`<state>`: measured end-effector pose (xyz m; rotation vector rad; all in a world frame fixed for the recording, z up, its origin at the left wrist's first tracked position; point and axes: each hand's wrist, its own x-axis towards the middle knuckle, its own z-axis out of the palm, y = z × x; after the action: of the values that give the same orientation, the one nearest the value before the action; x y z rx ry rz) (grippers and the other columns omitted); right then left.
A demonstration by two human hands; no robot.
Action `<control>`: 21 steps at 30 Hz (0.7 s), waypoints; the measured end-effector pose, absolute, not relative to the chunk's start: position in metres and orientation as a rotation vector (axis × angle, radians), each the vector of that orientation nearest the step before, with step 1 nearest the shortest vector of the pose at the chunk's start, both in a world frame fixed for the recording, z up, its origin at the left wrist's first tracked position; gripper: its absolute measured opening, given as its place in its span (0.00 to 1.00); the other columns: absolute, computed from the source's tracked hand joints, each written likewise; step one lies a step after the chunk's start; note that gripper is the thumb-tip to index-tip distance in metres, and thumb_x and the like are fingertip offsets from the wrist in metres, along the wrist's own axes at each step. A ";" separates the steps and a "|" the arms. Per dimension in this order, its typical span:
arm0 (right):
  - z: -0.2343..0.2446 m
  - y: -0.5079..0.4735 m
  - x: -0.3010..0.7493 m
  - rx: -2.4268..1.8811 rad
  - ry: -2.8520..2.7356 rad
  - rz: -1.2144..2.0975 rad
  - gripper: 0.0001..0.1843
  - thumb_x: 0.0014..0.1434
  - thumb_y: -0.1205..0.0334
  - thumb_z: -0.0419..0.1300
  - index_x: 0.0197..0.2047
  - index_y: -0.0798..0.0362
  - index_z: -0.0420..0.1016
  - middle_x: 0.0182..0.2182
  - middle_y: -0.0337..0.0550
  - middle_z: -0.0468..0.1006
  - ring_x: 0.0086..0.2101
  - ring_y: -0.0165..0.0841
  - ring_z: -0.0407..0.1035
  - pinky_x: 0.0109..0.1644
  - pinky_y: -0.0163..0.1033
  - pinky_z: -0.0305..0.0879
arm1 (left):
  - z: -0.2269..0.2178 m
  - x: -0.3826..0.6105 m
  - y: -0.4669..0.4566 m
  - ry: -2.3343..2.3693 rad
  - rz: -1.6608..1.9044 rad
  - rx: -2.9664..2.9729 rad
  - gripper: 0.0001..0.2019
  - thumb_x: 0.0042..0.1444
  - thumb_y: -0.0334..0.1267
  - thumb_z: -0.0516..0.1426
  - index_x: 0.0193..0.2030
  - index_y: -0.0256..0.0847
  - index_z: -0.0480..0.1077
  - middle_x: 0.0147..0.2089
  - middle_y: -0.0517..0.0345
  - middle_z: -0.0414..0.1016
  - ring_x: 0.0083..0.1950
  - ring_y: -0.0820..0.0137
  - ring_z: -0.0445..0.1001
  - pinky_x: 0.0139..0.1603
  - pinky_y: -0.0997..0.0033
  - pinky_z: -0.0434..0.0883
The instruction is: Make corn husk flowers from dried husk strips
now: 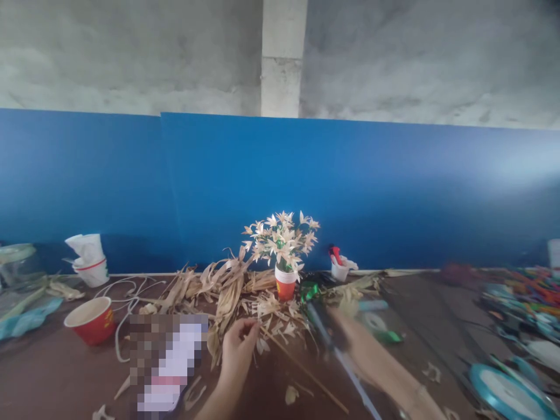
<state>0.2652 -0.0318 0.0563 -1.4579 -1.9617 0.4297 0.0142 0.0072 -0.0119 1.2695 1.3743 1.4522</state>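
Note:
My left hand (238, 345) rests on the brown table (61, 373) with its fingers curled in a pinch at a thin straw stick (301, 370) among dried husk pieces. My right hand (350, 335) is smeared by motion; it seems to grip a long dark tool with a blue-grey handle (336, 350), and its fingers cannot be made out. Just beyond both hands stands an orange and white paper cup (285, 283) holding a bunch of pale straw flowers (283, 236). Dried husks (223, 289) lie heaped to the cup's left.
A red paper cup (91, 319) and stacked white cups (90, 259) sit at the left. A small white cup with a red item (339, 265) stands by the blue wall panel (394, 192). Ribbon rolls (510, 394) and coloured bits lie at the right. A pixelated patch (168, 359) covers something near the left hand.

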 end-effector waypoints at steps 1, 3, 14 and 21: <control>0.052 -0.032 0.282 -1.628 -1.981 0.412 0.18 0.46 0.71 0.53 0.42 0.51 0.71 0.34 0.47 0.78 0.34 0.39 0.73 0.37 0.37 0.65 | -0.009 0.014 0.006 1.364 1.466 1.243 0.14 0.44 0.47 0.59 0.27 0.35 0.74 0.22 0.58 0.72 0.25 0.70 0.67 0.27 0.74 0.64; 0.039 -0.031 0.315 -2.077 -1.903 0.306 0.23 0.45 0.71 0.53 0.47 0.53 0.69 0.40 0.52 0.77 0.41 0.45 0.72 0.42 0.43 0.65 | -0.005 0.014 0.005 1.344 1.504 1.200 0.14 0.44 0.46 0.59 0.27 0.35 0.74 0.22 0.59 0.71 0.25 0.71 0.67 0.27 0.74 0.64; 0.045 -0.030 0.321 -2.737 -1.540 -0.098 0.15 0.44 0.76 0.51 0.34 0.58 0.75 0.39 0.62 0.75 0.43 0.53 0.69 0.46 0.62 0.54 | -0.002 0.013 0.005 1.304 1.624 1.090 0.19 0.40 0.51 0.62 0.26 0.34 0.74 0.21 0.60 0.71 0.23 0.72 0.67 0.25 0.75 0.64; 0.049 -0.004 0.193 -1.764 -2.113 0.265 0.12 0.53 0.66 0.53 0.27 0.48 0.77 0.31 0.42 0.79 0.36 0.36 0.71 0.42 0.39 0.59 | -0.004 0.012 0.005 1.328 1.607 1.124 0.15 0.43 0.47 0.60 0.27 0.35 0.74 0.21 0.59 0.72 0.25 0.71 0.68 0.26 0.75 0.65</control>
<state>0.1930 -0.0043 0.0495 -1.7640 -2.1129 0.2651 0.0124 0.0051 -0.0045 1.1235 1.3278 1.6066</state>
